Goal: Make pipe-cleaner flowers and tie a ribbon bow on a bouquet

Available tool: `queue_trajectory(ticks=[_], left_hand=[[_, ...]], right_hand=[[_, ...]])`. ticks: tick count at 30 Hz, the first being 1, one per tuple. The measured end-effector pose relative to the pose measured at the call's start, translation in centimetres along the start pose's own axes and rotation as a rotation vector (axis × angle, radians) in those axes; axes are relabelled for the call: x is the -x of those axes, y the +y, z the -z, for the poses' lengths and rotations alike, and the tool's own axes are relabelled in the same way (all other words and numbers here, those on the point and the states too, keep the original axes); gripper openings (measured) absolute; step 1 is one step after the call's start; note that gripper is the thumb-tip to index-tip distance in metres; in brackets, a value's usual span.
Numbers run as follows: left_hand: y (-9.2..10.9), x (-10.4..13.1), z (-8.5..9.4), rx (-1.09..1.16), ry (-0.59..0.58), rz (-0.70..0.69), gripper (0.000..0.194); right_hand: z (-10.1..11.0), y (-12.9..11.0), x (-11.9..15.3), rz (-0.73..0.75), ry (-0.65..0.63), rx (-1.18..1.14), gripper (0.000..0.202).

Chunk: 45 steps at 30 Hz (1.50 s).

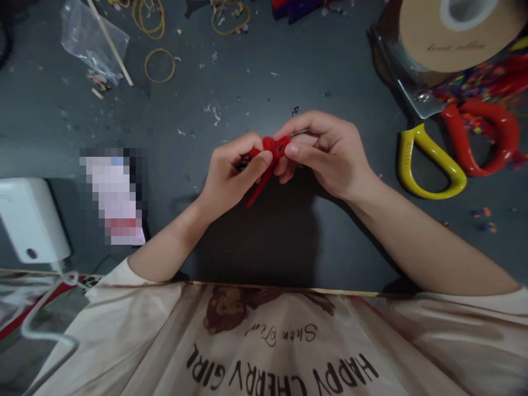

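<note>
Far to the left of a small red piece (270, 157), a white device (35, 220) with a pale cable (35, 330) lies on a dark grey tabletop (264, 247). Below them, past the table's light front edge (264, 285), a dim patch of the room shows a red strip. Nearer the red piece lies a pixelated flat object; beyond it are a clear plastic bag (78, 41), a thin stick (110, 43) and yellowish rubber bands. Pale scraps dot the surface beyond the red piece. The left hand (233, 170) pinches the red piece from its left, thumb on top; the right hand (330, 148) pinches its right side, so it sits between both sets of fingertips. Well to its right lie red-and-yellow-handled scissors (423, 99), a brown spool (433, 47) and multicoloured bits.
</note>
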<state>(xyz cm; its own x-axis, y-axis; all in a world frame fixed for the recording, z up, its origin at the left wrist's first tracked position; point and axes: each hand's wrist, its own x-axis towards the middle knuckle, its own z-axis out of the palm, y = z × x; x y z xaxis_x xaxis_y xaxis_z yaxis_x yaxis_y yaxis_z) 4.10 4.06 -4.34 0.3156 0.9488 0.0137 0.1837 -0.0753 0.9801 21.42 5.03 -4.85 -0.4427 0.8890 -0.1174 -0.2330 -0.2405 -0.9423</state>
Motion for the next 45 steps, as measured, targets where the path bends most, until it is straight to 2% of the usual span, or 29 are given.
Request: queue_trajectory(ticks=[12, 17, 25, 31, 37, 40, 45], left_hand=[[0.0, 0.1, 0.4, 0.113, -0.125, 0.027, 0.035], [0.2, 0.1, 0.3, 0.109, -0.139, 0.006, 0.034], [0.2, 0.1, 0.2, 0.098, -0.072, 0.01, 0.031], [0.3, -0.1, 0.1, 0.095, -0.076, 0.008, 0.029], [-0.2, -0.2, -0.1, 0.074, 0.06, 0.01, 0.03], [-0.5, -0.2, -0.2, 0.133, 0.093, 0.026, 0.031], [-0.6, -0.1, -0.2, 0.269, 0.045, 0.066, 0.026]], right_hand=[[1.1, -0.3, -0.2, -0.026, -0.245, -0.107, 0.015], [1.1, -0.4, -0.3, -0.049, -0.238, -0.077, 0.021], [1.3, 0.1, -0.4, 0.017, -0.264, -0.121, 0.015], [1.3, 0.1, -0.3, 0.027, -0.25, -0.06, 0.016], [1.1, -0.3, -0.2, 0.003, -0.159, -0.007, 0.024], [1.0, -0.2, -0.2, 0.033, -0.139, -0.022, 0.019], [0.9, 0.2, -0.3, 0.108, -0.151, -0.04, 0.015]])
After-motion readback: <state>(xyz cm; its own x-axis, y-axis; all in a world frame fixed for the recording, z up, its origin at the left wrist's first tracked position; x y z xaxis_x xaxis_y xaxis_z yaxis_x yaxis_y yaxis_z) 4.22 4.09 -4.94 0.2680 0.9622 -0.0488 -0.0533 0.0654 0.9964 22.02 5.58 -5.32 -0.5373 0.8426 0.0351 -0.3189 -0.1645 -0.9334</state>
